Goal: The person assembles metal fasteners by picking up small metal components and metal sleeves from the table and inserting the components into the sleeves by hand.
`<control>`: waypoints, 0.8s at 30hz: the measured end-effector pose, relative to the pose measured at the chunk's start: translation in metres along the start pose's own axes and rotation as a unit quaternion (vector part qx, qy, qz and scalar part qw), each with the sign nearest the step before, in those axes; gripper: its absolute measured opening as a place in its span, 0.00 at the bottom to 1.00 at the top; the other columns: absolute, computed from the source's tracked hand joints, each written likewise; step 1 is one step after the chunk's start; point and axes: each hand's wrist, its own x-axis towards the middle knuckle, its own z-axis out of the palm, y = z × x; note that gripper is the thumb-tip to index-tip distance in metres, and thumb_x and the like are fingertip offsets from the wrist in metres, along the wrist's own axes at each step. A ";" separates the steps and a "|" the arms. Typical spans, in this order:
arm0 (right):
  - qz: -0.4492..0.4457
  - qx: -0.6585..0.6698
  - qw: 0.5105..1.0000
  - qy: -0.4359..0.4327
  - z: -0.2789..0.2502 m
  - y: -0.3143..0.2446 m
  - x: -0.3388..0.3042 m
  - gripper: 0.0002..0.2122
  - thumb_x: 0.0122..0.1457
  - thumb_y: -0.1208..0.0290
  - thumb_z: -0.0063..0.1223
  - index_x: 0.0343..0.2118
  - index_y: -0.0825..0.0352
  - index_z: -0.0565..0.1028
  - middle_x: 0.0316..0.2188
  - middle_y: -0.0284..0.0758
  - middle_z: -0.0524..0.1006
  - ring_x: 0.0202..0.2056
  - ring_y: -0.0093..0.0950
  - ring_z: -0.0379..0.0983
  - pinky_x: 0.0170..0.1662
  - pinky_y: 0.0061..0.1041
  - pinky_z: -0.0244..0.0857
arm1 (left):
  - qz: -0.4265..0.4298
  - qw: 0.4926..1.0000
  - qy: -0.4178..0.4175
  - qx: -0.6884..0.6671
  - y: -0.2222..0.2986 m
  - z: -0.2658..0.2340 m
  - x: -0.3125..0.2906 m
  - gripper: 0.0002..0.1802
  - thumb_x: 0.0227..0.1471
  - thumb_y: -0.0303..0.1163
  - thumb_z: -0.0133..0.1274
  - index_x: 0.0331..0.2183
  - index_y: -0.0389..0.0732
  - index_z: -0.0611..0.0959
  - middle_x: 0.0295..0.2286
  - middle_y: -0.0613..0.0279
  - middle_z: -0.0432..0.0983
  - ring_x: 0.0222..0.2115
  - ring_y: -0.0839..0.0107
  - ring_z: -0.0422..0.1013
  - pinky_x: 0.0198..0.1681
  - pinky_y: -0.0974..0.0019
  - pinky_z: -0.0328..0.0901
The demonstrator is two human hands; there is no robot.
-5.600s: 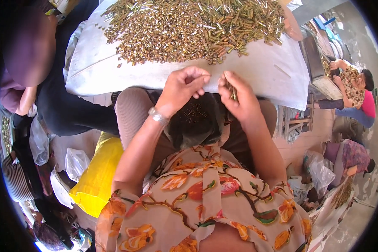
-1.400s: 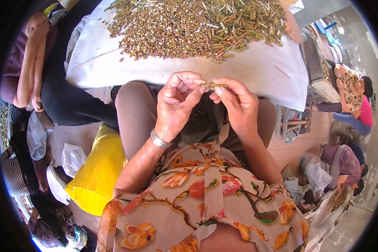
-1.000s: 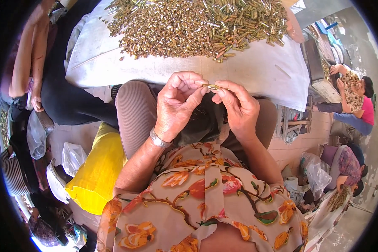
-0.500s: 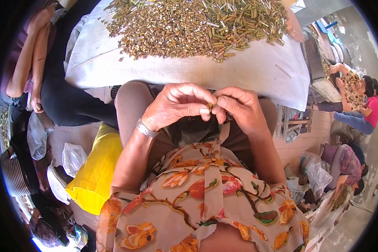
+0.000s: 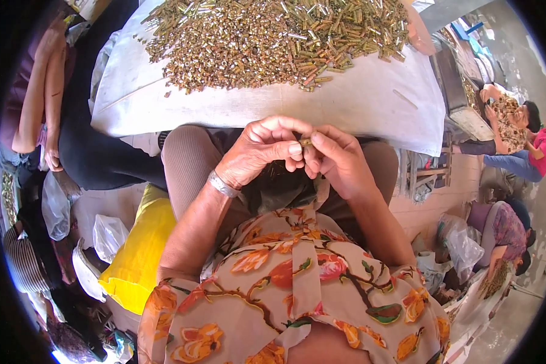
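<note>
My left hand [image 5: 256, 150] and my right hand [image 5: 341, 159] meet above my lap, just short of the table edge. Thumbs and fingertips of both are pinched around a small gold-coloured metal piece [image 5: 305, 142], mostly hidden by the fingers. Its exact kind does not show. Beyond my hands, a big pile of small brass-coloured metal parts [image 5: 236, 57] covers the far part of the white-covered table [image 5: 236, 109]. Short nut-like pieces lie toward the left of the pile, longer tube-like metal pieces [image 5: 340, 42] toward the right.
A dark bag [image 5: 279, 188] hangs between my knees. On the left, a yellow sack [image 5: 136, 255] and a clear plastic bag [image 5: 108, 236] stand on the floor. Other people sit at both sides, one with crossed arms [image 5: 51, 91] close to the table's left. A wooden stool [image 5: 434, 173] stands at right.
My fingers have shifted on the small metal piece, and more of it shows between the fingertips. The right hand has tilted slightly and moved a little left. The whole view has shifted slightly.
</note>
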 end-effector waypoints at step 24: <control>-0.401 -0.616 0.669 0.108 -0.074 -0.022 0.091 0.09 0.53 0.78 0.51 0.39 0.67 0.73 0.25 0.36 0.74 0.18 0.30 0.71 0.20 0.29 0.64 | 0.236 0.700 0.148 0.657 -0.022 -0.032 0.077 0.12 0.46 0.24 0.55 0.37 0.43 0.80 0.29 0.58 0.76 0.31 0.62 0.73 0.35 0.64 0.69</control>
